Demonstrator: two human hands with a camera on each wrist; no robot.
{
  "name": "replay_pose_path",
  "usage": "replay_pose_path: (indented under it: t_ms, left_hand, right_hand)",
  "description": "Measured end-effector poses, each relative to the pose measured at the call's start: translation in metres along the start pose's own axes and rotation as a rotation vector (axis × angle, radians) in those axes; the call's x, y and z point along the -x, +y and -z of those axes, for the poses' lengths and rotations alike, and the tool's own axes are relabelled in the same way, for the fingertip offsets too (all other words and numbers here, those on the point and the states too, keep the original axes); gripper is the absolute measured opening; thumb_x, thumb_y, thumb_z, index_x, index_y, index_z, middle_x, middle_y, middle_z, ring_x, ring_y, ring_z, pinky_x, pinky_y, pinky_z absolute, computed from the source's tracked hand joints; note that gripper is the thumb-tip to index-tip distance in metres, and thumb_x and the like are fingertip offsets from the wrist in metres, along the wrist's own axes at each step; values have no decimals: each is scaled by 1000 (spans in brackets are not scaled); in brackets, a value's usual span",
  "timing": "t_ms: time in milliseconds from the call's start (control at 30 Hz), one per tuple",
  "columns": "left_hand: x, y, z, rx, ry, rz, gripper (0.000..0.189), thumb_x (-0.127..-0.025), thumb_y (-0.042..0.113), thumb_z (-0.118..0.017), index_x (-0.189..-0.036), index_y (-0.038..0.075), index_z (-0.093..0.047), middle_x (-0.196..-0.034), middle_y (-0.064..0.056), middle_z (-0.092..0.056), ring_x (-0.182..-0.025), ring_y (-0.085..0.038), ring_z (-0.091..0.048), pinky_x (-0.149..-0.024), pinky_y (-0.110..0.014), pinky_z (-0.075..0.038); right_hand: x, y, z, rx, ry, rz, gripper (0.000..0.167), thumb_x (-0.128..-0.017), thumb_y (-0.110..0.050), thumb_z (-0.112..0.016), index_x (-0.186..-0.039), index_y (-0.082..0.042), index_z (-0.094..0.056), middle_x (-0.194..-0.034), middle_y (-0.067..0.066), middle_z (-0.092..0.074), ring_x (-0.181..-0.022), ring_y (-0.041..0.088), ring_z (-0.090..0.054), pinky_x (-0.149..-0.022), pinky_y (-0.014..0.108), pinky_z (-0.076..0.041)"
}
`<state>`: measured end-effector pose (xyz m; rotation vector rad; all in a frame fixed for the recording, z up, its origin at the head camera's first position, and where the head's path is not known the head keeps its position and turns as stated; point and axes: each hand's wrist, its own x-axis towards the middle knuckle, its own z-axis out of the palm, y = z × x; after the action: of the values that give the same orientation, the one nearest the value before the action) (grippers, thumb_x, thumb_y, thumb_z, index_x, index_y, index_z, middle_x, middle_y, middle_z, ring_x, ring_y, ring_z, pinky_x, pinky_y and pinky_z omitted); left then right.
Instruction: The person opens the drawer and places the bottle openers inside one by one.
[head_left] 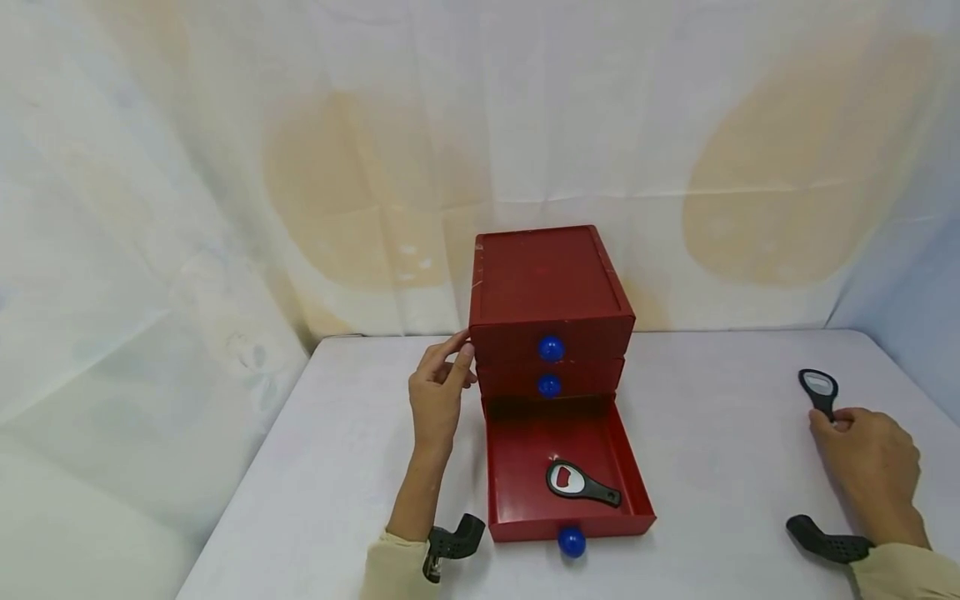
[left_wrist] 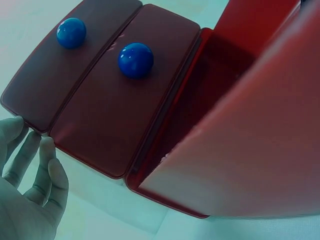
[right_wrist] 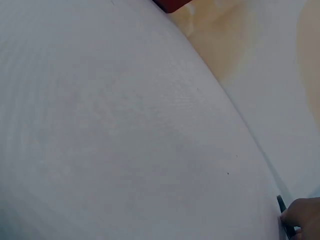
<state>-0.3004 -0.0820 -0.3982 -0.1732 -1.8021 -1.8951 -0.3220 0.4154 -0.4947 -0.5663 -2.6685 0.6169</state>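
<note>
A dark red drawer unit [head_left: 551, 275] with blue round knobs stands at the table's far middle. Its bottom drawer [head_left: 517, 467] is pulled out, and one black bottle opener [head_left: 600, 492] lies inside. My left hand [head_left: 437, 400] touches the unit's left side near the top drawers; in the left wrist view its fingertips [left_wrist: 47, 145] meet the edge by the two upper drawers. Over on the right, my right hand [head_left: 873, 454] pinches the handle of a second black bottle opener [head_left: 819, 387], its head pointing away. The right wrist view shows only part of that hand, at the lower right corner.
A white table [head_left: 712, 467] spreads out on both sides of the unit. Behind it hangs a pale curtain [head_left: 600, 108] with tan patches. The upper two drawers are closed, and the open one juts toward the table's near side.
</note>
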Motion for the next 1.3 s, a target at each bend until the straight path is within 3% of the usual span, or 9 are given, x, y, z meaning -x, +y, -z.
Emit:
replay_pose_path:
  t_ms: [200,400,533,700,833,1000,1300]
  left_hand:
    - [0,0,2,4,0,1,28,-96,10,-68,-123,4,-71,-101,-10,-63,-68,-26,-61,-69,-25,-50]
    - [1,-3,4,-11,4,-4,28,-96,10,-68,-123,4,-71,-100,-12,-63,-70,-35,-61,-68,-26,-50]
    - [1,-4,5,-18,5,5,28,-96,10,-68,-124,5,-71,-100,-12,-63,-70,-34,-61,-69,-27,-50]
    - [1,-4,5,-26,4,8,28,-96,11,-68,-123,5,-71,-101,-12,-63,-70,-33,-61,-69,-27,-50]
    - [0,-5,5,-31,9,11,28,-96,12,-69,-123,6,-72,-101,-11,-63,-69,-32,-62,-68,-26,-50]
    - [0,-5,4,-32,9,13,28,-96,12,-69,-123,6,-72,-99,-11,-63,-70,-31,-62,-68,-25,-50]
    - [0,-5,0,-23,2,18,28,-96,13,-69,-123,6,-72,-98,-10,-62,-71,-34,-61,-69,-26,-50]
  right_hand:
    - [4,-1,-2,-39,58,-12,36,-90,-17,-63,-95,19,-63,-81,32,-62,-79,48,-56,-59,42,-32]
    - [8,-8,-5,-99,84,-33,37,-87,-17,-65,-101,17,-64,-79,26,-64,-84,43,-56,-62,37,-30]
    - [11,-13,-4,-136,101,-25,37,-86,-17,-66,-103,15,-66,-79,24,-65,-83,39,-56,-63,35,-30]
    - [15,-23,-1,-198,97,-29,38,-86,-19,-69,-108,13,-68,-79,21,-67,-70,17,-52,-60,27,-32]
    - [22,-37,0,-258,117,50,34,-85,-19,-73,-104,9,-72,-71,7,-66,-60,-3,-44,-53,18,-35]
    - [35,-59,-1,-330,163,188,24,-81,-15,-77,-96,4,-75,-67,-10,-60,-58,-11,-46,-53,10,-37]
    - [58,-97,7,-427,191,359,14,-77,-6,-80,-88,-1,-75,-71,-3,-61,-60,-6,-49,-57,6,-38]
